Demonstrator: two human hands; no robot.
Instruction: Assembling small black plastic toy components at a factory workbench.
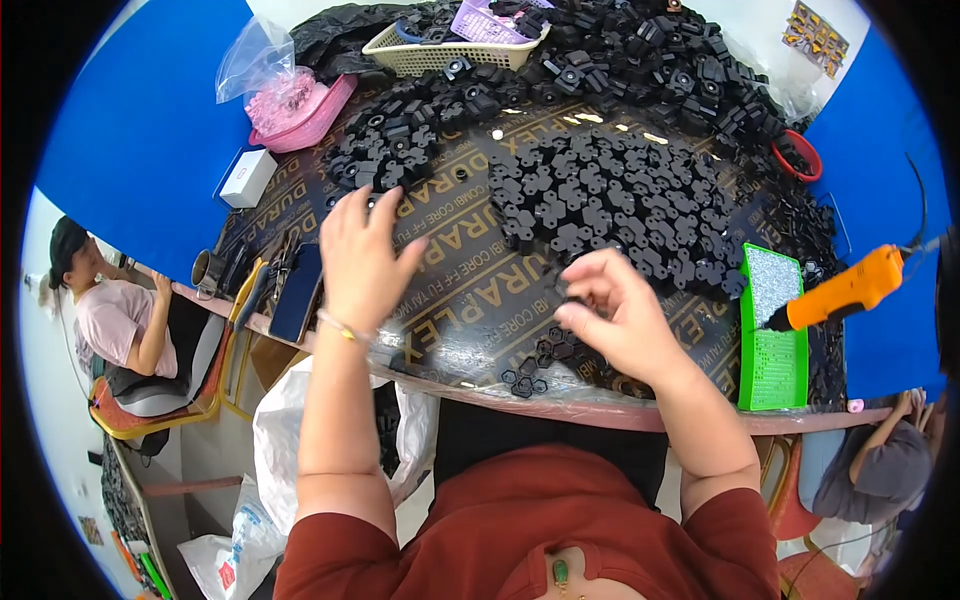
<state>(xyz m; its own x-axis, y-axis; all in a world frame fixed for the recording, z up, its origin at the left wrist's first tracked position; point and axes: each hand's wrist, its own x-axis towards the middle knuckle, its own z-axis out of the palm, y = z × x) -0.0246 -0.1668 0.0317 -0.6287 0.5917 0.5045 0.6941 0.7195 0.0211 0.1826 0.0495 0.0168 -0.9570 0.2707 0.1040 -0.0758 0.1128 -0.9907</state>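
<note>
My left hand (365, 255) reaches over the left of the table with its fingers spread. Its fingertips are at the near edge of a group of black plastic housings (390, 140); whether they touch one is hard to see. My right hand (625, 315) is curled, thumb and fingers closed around what looks like a small black plastic part, mostly hidden. Just beyond it lies a wide patch of flat black lobed pieces (620, 200), set close together. Several small black ring-shaped parts (525, 380) lie near the front edge, beside the right hand.
An orange electric screwdriver (845, 290) hangs over a green tray (748, 350) of small screws. Farther back are a black heap (640, 60), a cream basket (400, 62), a pink basket (325, 118) and a red bowl (815, 165). A phone (296, 305) and pliers (250, 290) lie left.
</note>
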